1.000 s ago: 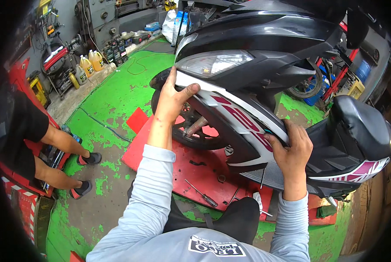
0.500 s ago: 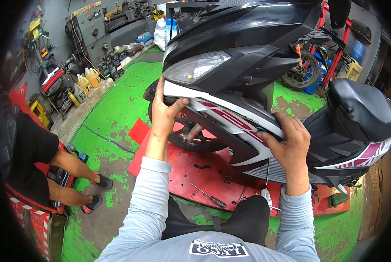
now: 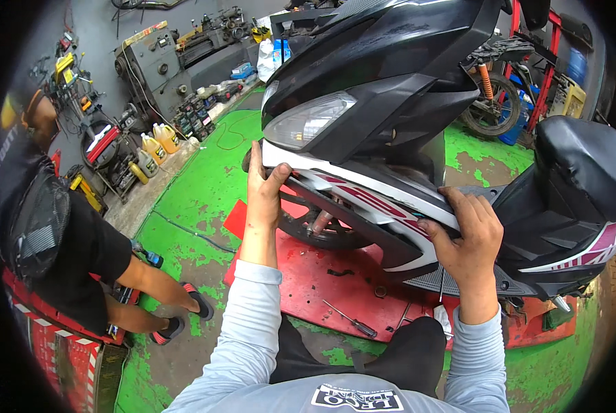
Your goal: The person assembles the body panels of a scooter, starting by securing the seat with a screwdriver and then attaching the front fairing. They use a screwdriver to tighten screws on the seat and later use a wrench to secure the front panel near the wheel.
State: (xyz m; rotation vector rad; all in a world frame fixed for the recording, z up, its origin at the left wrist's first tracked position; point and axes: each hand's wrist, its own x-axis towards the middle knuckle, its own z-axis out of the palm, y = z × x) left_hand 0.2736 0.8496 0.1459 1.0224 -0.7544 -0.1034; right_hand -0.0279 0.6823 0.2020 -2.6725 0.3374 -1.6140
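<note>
A white, black and magenta side fairing panel lies along the front side of a black scooter, just under its clear headlight. My left hand grips the panel's front end, fingers along the outer edge and thumb on its face. At its rear end, my right hand has its fingers over the top edge and its thumb pressed on the face. Behind the panel, part of the front wheel shows. Whether the panel's inner side is fastened is hidden.
Under the scooter is a red platform with a screwdriver on it. A person in black shorts stands at the left beside a red cabinet. Yellow bottles and a lathe are farther back; another motorcycle stands behind.
The view has shifted left, bringing more of the other person into sight. Both hands keep hold of the panel; my left fingertips now sit lower relative to the headlight.
</note>
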